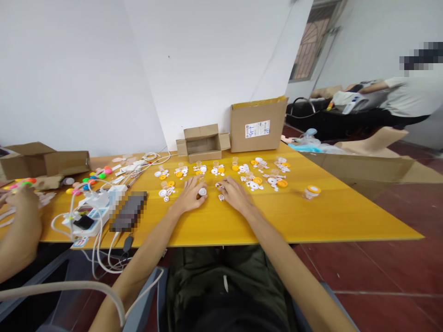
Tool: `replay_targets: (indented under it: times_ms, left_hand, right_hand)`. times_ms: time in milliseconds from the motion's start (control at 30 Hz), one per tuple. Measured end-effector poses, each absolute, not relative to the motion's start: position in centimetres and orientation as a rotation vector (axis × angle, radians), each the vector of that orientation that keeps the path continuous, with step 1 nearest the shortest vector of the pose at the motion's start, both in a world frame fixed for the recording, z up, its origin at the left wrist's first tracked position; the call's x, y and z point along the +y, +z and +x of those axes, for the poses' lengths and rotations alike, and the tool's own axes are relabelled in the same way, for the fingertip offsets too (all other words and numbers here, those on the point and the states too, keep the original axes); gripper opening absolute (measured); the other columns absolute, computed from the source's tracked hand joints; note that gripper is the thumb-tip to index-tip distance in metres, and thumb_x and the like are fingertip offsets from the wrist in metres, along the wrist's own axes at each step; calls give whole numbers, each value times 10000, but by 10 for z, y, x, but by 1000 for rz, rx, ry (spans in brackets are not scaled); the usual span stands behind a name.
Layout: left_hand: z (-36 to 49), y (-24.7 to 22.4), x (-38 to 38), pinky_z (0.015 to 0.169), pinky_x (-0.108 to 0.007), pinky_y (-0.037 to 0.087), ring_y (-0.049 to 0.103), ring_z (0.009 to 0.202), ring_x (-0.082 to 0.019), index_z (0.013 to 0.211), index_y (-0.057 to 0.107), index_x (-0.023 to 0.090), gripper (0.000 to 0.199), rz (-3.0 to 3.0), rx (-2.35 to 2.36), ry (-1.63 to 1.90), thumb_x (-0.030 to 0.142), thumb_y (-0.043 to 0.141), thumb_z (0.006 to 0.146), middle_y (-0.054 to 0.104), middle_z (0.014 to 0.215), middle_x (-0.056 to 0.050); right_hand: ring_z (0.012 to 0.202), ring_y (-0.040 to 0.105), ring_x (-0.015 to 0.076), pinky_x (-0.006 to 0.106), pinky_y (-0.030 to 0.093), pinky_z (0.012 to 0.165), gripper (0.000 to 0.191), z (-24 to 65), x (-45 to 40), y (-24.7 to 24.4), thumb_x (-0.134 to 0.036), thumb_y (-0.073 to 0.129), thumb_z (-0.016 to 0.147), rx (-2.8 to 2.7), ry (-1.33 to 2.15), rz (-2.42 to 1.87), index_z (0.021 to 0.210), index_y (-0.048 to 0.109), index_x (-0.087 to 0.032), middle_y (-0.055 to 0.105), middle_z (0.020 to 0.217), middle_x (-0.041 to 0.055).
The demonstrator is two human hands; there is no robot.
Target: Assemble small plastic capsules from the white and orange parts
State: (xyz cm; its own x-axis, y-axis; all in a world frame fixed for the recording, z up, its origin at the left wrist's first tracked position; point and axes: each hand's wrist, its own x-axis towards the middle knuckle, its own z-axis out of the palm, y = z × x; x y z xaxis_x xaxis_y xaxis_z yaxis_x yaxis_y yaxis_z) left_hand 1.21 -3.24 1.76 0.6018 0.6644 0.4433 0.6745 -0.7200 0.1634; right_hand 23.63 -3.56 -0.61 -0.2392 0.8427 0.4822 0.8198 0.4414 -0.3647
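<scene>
My left hand point(189, 195) rests at the middle of the yellow table, its thumb and fingers curled round a small white round part point(202, 192). Just right of it, my right hand point(232, 192) has its fingertips on a small white piece point(218, 185). Another white toothed piece point(221, 198) lies beneath those fingers. Beyond both hands are groups of white discs, orange rings and clear cups, such as the orange ring point(179, 174) and the clear cup point(235, 161). Apart at the right stands a clear jar with an orange rim point(312, 191).
An open small carton point(204, 145) and a closed box point(258, 127) stand at the back. On the left are a power strip point(100, 212) with cables, a dark phone point(129, 211), coloured balls and another person's arm point(22, 226). A person sits at far right.
</scene>
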Motion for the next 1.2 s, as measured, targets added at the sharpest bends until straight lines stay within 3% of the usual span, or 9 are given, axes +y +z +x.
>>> replay_targets:
  times_ms: [233, 367, 867, 1200]
  left_hand:
    - [30, 20, -49, 1049, -507, 387, 456, 1271, -314, 1261, 621, 267, 331, -2839, -965, -718, 255, 547, 938, 561, 1383, -111]
    - [37, 19, -52, 1065, -497, 342, 455, 1273, -309, 1265, 634, 262, 329, -2884, -791, -588, 231, 482, 976, 623, 1306, -99]
    - [39, 22, -50, 1047, -478, 341, 499, 1264, -272, 1137, 703, 272, 305, -2968, -848, -603, 222, 430, 1011, 728, 1149, -59]
    - [35, 20, -44, 991, -446, 401, 558, 1124, -257, 1042, 720, 257, 187, -2933, -1009, -760, 255, 541, 989, 731, 1045, -59]
  right_hand:
    - [1108, 579, 269, 397, 485, 957, 320, 233, -40, -4, -147, 521, 946, -2093, -21, -1386, 1177, 711, -262, 648, 1220, 101]
    - [1144, 556, 287, 408, 467, 933, 368, 232, -42, -4, -125, 551, 916, -2164, -25, -1423, 1223, 698, -267, 645, 1296, 109]
    - [1016, 615, 248, 369, 456, 882, 232, 229, -40, 3, -106, 563, 927, -2177, 25, -1405, 1002, 748, -225, 733, 1053, 96]
    - [904, 631, 217, 341, 498, 856, 227, 233, -33, -1, -83, 493, 878, -1953, 284, -1160, 868, 666, -229, 704, 921, 50]
